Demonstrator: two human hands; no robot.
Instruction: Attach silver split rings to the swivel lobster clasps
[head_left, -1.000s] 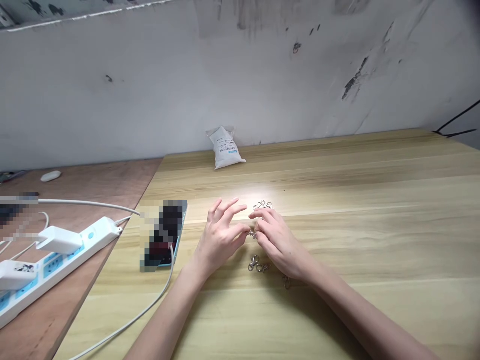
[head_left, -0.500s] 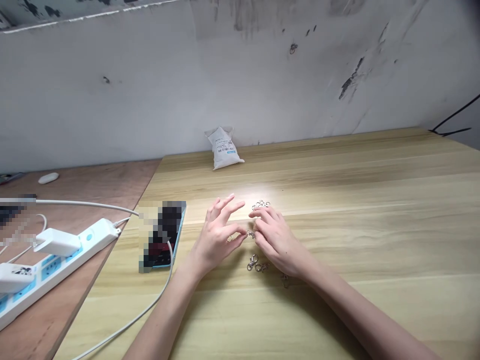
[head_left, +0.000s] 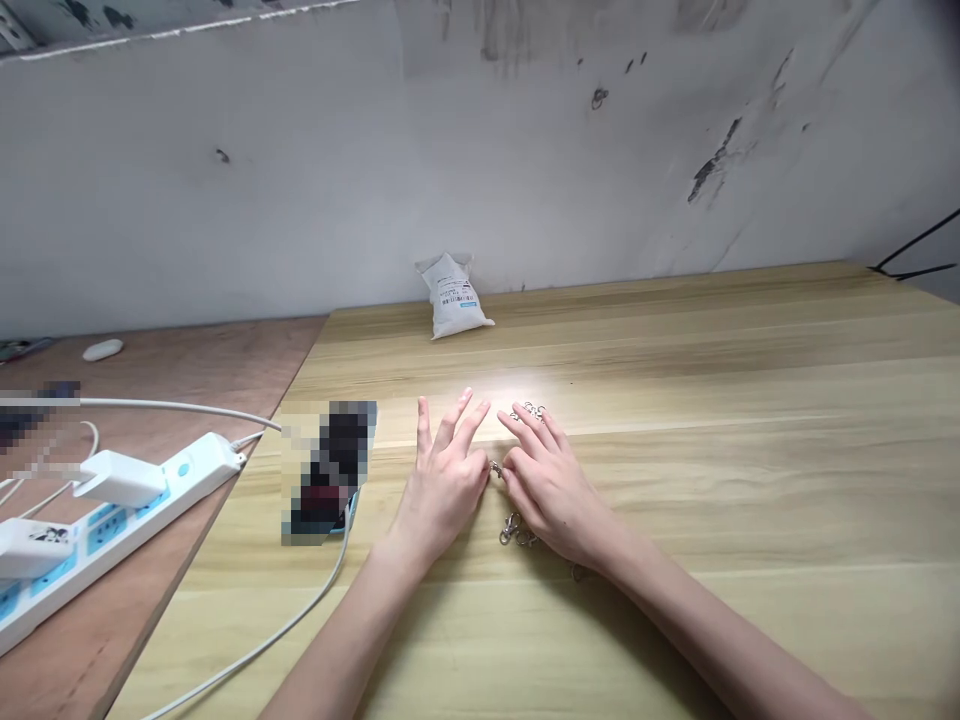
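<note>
The pale wood-grain worktop [head_left: 675, 440] is cut off at the right and bottom edges. At centre, the bare left hand [head_left: 445, 485] and bare right hand [head_left: 551, 490] pinch a small silvery metal clasp [head_left: 496, 468] between their fingers, which mostly hide it. Silvery metal rings [head_left: 528, 411] lie partly covered beyond the right fingertips.

I have one view, from a camera worn on the person's head, looking forward and down across the pale wooden tabletop [head_left: 712, 450]. It sits above the near edge, close enough to take in both forearms, and reaches past the far edge to the wall [head_left: 337, 180].
</note>
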